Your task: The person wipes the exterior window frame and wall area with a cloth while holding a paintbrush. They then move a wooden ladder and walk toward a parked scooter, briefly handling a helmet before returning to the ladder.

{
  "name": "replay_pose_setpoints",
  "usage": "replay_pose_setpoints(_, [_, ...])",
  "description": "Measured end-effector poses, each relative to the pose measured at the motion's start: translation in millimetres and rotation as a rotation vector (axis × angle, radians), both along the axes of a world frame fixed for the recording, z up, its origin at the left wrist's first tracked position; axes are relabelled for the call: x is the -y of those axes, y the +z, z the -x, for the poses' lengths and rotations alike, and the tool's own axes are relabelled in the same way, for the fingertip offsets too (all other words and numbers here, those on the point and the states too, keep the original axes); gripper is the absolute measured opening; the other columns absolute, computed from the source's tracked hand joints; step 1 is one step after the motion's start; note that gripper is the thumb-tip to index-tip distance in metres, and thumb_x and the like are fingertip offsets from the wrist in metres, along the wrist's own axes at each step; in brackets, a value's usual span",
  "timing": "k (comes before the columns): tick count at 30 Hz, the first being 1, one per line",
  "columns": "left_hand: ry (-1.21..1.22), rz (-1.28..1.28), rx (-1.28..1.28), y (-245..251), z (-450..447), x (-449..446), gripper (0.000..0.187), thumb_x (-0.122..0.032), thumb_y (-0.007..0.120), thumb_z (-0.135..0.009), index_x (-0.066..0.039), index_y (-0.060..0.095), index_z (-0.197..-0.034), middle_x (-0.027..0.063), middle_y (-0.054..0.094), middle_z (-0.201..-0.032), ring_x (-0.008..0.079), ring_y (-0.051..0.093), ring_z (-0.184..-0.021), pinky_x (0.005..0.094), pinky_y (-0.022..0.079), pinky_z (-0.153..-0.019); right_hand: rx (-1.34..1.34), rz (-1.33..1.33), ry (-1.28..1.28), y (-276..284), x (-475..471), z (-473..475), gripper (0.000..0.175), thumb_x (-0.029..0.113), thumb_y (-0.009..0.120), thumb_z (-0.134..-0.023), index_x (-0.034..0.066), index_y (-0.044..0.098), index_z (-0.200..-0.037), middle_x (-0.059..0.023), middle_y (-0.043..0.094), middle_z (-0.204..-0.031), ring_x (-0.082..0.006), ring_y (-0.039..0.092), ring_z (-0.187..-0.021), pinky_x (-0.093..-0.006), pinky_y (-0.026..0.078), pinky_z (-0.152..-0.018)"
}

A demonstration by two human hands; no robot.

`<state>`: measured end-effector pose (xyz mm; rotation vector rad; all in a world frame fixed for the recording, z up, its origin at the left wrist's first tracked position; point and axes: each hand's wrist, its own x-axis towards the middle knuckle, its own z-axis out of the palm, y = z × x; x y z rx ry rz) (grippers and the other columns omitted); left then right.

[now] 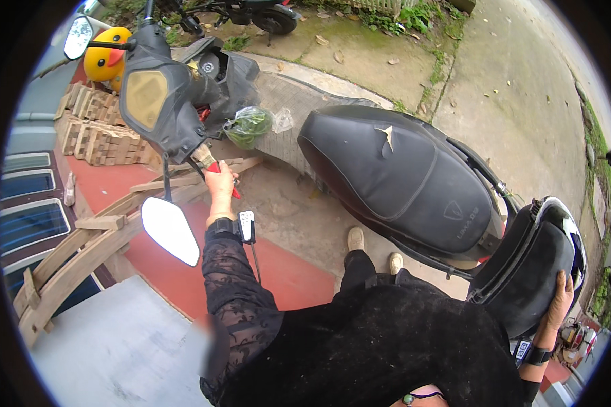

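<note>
My left hand [222, 179] is closed around the red handle of a bristle brush [214, 165]. The brush's pale bristles are at the handlebar cover [186, 133] of a dusty black motor scooter; whether they touch it is hard to tell. On the right, my right hand [558, 301] lies with its fingers along the black rear top box [527, 269], behind the scooter's seat [397, 178]. The seat has a small torn patch. A clear plastic bag with green leaves [248, 126] hangs or rests near the scooter's front, beside the footboard [285, 114].
A scooter mirror [170, 230] stands close to my left forearm. Wooden ladder-like framing [89, 239] and stacked wood pieces [104, 140] are at the left, near a yellow duck figure [104, 58]. Another two-wheeler [244, 12] stands beyond.
</note>
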<state>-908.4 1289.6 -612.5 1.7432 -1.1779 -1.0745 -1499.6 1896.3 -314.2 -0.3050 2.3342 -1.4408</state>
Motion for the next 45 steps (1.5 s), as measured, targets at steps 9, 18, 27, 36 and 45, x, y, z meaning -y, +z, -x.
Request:
replay_pose_setpoints(9, [-0.047, -0.020, 0.086, -8, -17, 4, 0.027, -0.024, 0.058, -0.097, -0.007, 0.053, -0.077, 0.0029, 0.056, -0.066, 0.0199, 0.064, -0.056, 0.0350, 0.053, -0.052, -0.111, -0.145, -0.106, 2, 11, -15, 0.041, 0.023, 0.068, -0.096, -0.0064, 0.060, -0.125, -0.0065, 0.066, -0.115, -0.0121, 0.060, -0.102, -0.0264, 0.046, -0.093])
replay_pose_setpoints(18, [-0.063, -0.115, -0.113, -27, -36, 21, 0.023, -0.026, 0.054, -0.103, -0.007, 0.049, -0.091, 0.0038, 0.054, -0.069, 0.0172, 0.058, -0.056, 0.0327, 0.051, -0.052, -0.055, 0.128, -0.114, 4, 18, -27, 0.032, 0.030, 0.058, -0.103, 0.0016, 0.070, -0.111, 0.0002, 0.069, -0.106, -0.0056, 0.059, -0.091, -0.0203, 0.045, -0.084])
replay_pose_setpoints(27, [-0.029, 0.040, -0.228, -10, -11, 0, 0.013, -0.017, 0.058, -0.100, -0.006, 0.052, -0.097, 0.0037, 0.057, -0.077, 0.0157, 0.061, -0.070, 0.0333, 0.053, -0.065, -0.818, -0.113, 0.027, 74, 48, -111, 0.014, 0.007, 0.059, -0.099, -0.0011, 0.062, -0.110, -0.0075, 0.066, -0.097, -0.0106, 0.062, -0.084, -0.0241, 0.050, -0.074])
replay_pose_setpoints(36, [-0.049, -0.080, -0.433, 2, -6, -9, 0.015, -0.018, 0.057, -0.101, -0.007, 0.052, -0.093, 0.0009, 0.054, -0.073, 0.0133, 0.053, -0.064, 0.0326, 0.050, -0.061, 0.459, -0.561, 0.153, -104, 77, -190, 0.038, 0.034, 0.057, -0.101, -0.0030, 0.065, -0.106, -0.0102, 0.071, -0.102, -0.0198, 0.066, -0.099, -0.0331, 0.049, -0.091])
replay_pose_setpoints(45, [0.037, -0.149, -0.379, 8, -3, -9, 0.008, -0.017, 0.055, -0.100, -0.012, 0.049, -0.100, 0.0007, 0.052, -0.072, 0.0141, 0.052, -0.061, 0.0343, 0.049, -0.058, 0.876, -0.228, 0.170, -201, 34, -201, 0.058, 0.051, 0.046, -0.102, -0.0001, 0.062, -0.124, -0.0127, 0.068, -0.122, -0.0222, 0.064, -0.110, -0.0375, 0.048, -0.095])
